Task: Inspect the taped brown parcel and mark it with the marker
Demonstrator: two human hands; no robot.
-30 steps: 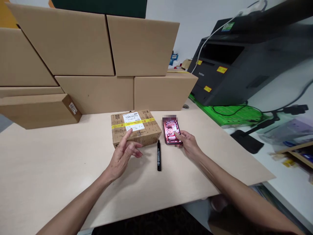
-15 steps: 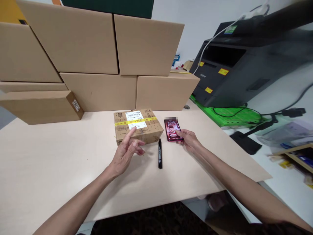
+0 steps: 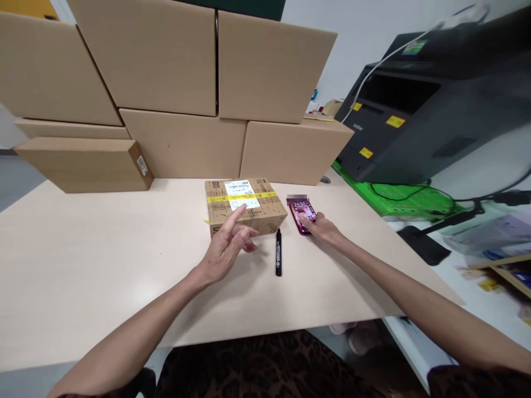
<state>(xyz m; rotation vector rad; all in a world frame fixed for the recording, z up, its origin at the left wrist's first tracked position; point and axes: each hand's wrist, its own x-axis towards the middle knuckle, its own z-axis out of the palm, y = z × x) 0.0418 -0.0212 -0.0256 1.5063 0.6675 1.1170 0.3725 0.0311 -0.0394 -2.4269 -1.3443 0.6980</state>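
Note:
My right hand (image 3: 326, 228) grips a smartphone (image 3: 302, 214) with a lit red-toned screen, the thumb lying across its face. In front of the near side of a small cardboard parcel (image 3: 271, 213) is my left hand (image 3: 226, 249), fingers apart and holding nothing. The parcel carries yellow tape and a white shipping label (image 3: 241, 193). Between my two hands a black marker pen (image 3: 279, 254) lies on the table, its far end close to the parcel's near right corner.
Large cardboard boxes (image 3: 186, 143) are stacked along the back of the pale table (image 3: 103, 276). A flatter box (image 3: 91, 166) stands at the left. To the right, a dark printer (image 3: 385, 121) sits above a green surface (image 3: 373, 196), beside a black stand (image 3: 423, 243).
The view has shifted, so most things appear farther right. The phone is now tilted differently, with my right thumb farther across its screen. My left hand keeps its pose near the parcel.

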